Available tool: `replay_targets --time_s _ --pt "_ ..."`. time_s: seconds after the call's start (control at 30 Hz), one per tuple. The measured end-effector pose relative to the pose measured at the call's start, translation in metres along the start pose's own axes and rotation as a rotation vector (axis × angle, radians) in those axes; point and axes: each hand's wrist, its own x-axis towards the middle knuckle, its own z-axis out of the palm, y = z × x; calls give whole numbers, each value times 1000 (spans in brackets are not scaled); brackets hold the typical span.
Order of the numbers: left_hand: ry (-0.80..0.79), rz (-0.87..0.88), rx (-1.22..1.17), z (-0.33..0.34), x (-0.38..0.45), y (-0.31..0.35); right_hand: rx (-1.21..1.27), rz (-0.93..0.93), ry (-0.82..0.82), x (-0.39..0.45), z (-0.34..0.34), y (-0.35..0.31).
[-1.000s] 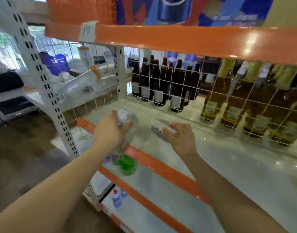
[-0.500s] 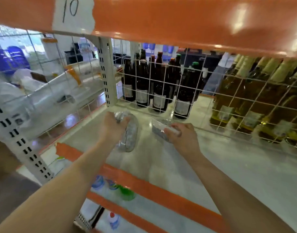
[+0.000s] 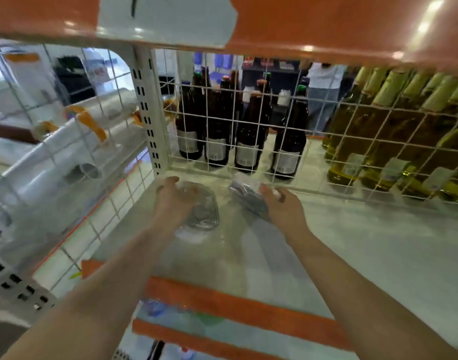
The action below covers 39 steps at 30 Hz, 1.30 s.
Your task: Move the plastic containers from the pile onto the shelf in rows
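My left hand [image 3: 174, 200] grips a clear plastic container [image 3: 203, 207], held low over the pale shelf board [image 3: 352, 245] near its back left corner. My right hand [image 3: 281, 207] grips a second clear plastic container [image 3: 246, 197], tilted, just to the right of the first. Both containers are close to the white wire mesh [image 3: 287, 178] at the back of the shelf. Whether either container touches the board cannot be told.
Behind the mesh stand dark brown bottles [image 3: 244, 136] and yellow-green bottles [image 3: 394, 141]. A white upright post [image 3: 148, 118] marks the left back corner, with side mesh [image 3: 74, 157] to its left. An orange beam [image 3: 248, 305] edges the shelf front; another orange beam [image 3: 326, 22] hangs overhead.
Both hands have reached deeper into the shelf and lower, carrying the containers toward the back left corner by the mesh. The camera has moved in closer.
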Motion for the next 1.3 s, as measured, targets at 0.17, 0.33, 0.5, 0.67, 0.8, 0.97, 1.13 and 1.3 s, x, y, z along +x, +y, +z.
replay_targets --time_s 0.17,0.33,0.5,0.67,0.8,0.97,1.13,1.3 --pt "-171 69 83 0 4 -13 261 355 105 -7 14 -9" --pt "-313 309 393 -7 -4 -30 119 359 167 -16 12 -6" --pt "-407 470 482 -9 -17 -38 -15 174 275 -30 11 -2" --pt "-369 541 556 -10 -25 -34 -173 34 194 -36 19 1" --pt "-381 519 543 -9 -19 -32 -216 23 120 -36 23 4" --pt "-321 506 531 -9 -12 -24 -271 13 96 -29 25 5" --pt "-326 522 553 -5 -3 -17 -273 -12 56 -20 28 5" --pt "-337 571 561 -6 10 -16 -316 -92 -51 -17 24 -6"
